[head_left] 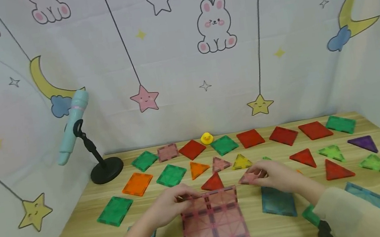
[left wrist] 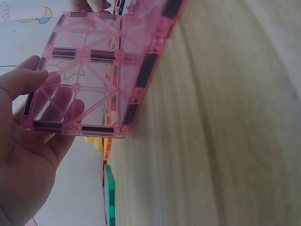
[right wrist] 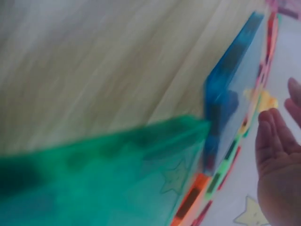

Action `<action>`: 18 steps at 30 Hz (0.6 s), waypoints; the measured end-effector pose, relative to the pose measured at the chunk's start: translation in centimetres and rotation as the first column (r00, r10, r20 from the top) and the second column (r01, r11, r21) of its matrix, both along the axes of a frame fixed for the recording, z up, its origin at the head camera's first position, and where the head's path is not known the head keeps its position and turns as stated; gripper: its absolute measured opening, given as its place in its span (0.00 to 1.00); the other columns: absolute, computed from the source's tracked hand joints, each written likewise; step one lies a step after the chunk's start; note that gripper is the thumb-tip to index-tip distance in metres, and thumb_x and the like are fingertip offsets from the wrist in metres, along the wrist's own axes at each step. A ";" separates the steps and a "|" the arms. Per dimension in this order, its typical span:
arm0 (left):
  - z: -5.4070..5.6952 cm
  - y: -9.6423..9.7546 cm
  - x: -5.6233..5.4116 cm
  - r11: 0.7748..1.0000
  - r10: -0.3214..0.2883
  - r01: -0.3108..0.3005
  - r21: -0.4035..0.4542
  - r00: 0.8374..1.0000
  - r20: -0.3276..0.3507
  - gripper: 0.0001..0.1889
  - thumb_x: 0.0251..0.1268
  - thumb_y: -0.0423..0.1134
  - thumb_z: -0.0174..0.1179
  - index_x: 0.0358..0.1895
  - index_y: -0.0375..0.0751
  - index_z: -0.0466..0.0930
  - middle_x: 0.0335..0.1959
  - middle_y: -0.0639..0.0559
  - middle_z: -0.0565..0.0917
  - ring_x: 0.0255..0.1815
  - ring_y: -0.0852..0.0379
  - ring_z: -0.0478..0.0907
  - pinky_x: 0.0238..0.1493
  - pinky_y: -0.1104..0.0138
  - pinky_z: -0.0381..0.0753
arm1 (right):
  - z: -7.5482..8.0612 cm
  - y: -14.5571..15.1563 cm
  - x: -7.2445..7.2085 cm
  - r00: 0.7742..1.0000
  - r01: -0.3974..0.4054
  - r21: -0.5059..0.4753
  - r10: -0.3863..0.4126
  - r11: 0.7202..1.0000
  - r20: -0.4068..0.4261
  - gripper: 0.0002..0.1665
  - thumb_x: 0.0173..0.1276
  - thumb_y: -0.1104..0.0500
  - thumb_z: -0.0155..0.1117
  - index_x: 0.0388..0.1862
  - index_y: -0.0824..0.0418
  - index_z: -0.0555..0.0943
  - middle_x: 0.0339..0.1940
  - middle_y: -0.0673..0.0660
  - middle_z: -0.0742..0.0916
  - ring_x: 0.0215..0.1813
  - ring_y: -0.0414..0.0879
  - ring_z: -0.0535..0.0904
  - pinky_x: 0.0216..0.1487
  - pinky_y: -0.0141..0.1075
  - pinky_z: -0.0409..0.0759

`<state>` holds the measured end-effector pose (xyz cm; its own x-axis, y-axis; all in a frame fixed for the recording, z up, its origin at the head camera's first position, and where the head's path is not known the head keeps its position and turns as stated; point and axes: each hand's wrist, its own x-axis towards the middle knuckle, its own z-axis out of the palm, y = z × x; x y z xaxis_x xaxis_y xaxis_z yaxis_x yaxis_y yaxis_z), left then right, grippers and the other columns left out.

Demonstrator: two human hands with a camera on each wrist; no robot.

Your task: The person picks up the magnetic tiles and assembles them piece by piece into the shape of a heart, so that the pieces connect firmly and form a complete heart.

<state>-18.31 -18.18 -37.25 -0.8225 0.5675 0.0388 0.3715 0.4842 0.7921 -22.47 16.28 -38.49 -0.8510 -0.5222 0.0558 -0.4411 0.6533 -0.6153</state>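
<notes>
My left hand (head_left: 173,205) grips the left end of a raised pink magnetic tile panel (head_left: 221,197). In the left wrist view, its thumb lies on the near face of the clear pink square tile (left wrist: 77,101), with the fingers behind. This panel stands at the far edge of a flat sheet of joined pink square tiles (head_left: 214,228). My right hand (head_left: 274,173) is over a pink triangle tile (head_left: 246,178), its fingers overlapping the tile's right side. The right wrist view is blurred; the right hand's fingers (right wrist: 270,129) look fairly straight, with no tile visible between them.
Loose coloured tiles lie behind and beside the sheet, among them a blue square (head_left: 278,202), a red triangle (head_left: 213,182) and an orange square (head_left: 137,183). A yellow duck (head_left: 207,138) stands at the back edge. A microphone on a black stand (head_left: 107,170) is at left.
</notes>
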 end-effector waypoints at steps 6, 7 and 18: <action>-0.2 0.0 -0.1 1.000 -0.017 0.017 0.004 1.000 -0.016 0.15 0.65 0.31 0.54 0.49 0.52 0.83 0.45 0.58 0.79 0.45 0.57 0.74 0.44 0.64 0.75 | 0.1 0.1 0.5 0.999 -0.042 -0.015 0.042 0.999 0.005 0.24 0.64 0.55 0.64 0.57 0.62 0.76 0.42 0.51 0.82 0.41 0.42 0.78 0.40 0.35 0.78; -0.2 -0.1 -0.1 1.000 -0.018 0.018 0.006 1.000 -0.016 0.15 0.65 0.31 0.54 0.49 0.52 0.83 0.45 0.58 0.79 0.45 0.57 0.74 0.44 0.64 0.75 | 0.3 -0.3 0.8 0.998 -0.063 -0.037 0.063 0.997 0.003 0.25 0.65 0.54 0.64 0.59 0.63 0.75 0.43 0.52 0.82 0.41 0.42 0.78 0.40 0.34 0.78; 0.2 -1.5 0.0 0.996 -0.004 0.001 0.088 0.999 0.038 0.15 0.67 0.37 0.56 0.54 0.41 0.79 0.50 0.48 0.80 0.49 0.54 0.75 0.47 0.64 0.76 | 1.4 -5.1 3.1 0.957 -0.281 -0.102 0.271 0.954 -0.101 0.21 0.67 0.55 0.61 0.58 0.55 0.78 0.46 0.49 0.82 0.43 0.38 0.76 0.43 0.33 0.78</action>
